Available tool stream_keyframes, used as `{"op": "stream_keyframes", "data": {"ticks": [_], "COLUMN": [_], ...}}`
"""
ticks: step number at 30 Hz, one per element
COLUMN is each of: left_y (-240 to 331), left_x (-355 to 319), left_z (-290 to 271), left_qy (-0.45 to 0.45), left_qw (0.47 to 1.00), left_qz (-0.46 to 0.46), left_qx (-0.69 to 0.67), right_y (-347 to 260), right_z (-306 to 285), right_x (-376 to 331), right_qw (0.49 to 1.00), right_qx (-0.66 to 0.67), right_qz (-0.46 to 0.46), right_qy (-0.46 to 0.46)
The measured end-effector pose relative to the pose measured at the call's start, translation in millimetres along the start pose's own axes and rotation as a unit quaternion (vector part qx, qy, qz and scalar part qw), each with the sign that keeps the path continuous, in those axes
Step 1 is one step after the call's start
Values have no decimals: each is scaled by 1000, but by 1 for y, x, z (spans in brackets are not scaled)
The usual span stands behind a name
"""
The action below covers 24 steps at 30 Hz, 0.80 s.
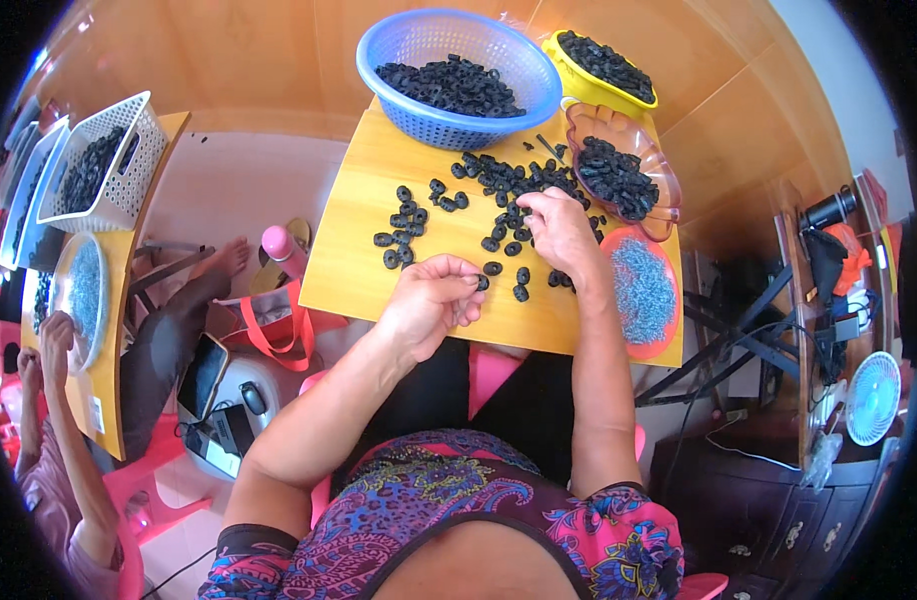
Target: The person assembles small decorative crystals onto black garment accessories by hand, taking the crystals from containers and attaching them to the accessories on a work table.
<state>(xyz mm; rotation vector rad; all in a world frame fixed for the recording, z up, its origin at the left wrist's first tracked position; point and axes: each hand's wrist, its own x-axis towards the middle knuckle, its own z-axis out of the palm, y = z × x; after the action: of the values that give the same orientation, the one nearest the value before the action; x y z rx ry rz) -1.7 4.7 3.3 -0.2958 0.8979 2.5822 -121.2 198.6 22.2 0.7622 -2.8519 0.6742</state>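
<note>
Over the front of the yellow wooden table (344, 270), my left hand (427, 308) pinches a small black plastic piece (482, 283) between thumb and fingers. Farther right, my right hand (562, 232) is closed at the fingertips, beside a loose heap of black pieces (519, 178); whether it grips one is hidden. The pieces look short and rounded, with holes in them. A looser group of them (404, 226) lies to the left of the heap. Just beyond my left fingertips is a single piece (493, 268). An orange tray (671, 338) of small bluish-grey screws (641, 290) sits beside my right forearm.
At the back stand a blue perforated basin (414, 125) and a yellow basin (644, 100), both with black parts. A brownish see-through dish (664, 215) holds more. To the left, another person's hands (54, 340) are at a second table (129, 250). A red-handled bag (299, 340) is on the floor.
</note>
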Motion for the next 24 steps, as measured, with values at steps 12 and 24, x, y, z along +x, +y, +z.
{"op": "stream_keyframes", "data": {"ticks": [12, 24], "left_y": [2, 5], "left_x": [-1, 7], "left_z": [1, -11], "left_qy": [9, 26], "left_qw": [1000, 998], "left_qz": [12, 32], "left_qx": [-13, -38], "right_y": [-17, -22], "right_z": [23, 34], "right_x": [27, 41], "right_qw": [998, 997], "right_qx": [-16, -21], "right_qz": [-53, -68], "right_qy": [4, 20]}}
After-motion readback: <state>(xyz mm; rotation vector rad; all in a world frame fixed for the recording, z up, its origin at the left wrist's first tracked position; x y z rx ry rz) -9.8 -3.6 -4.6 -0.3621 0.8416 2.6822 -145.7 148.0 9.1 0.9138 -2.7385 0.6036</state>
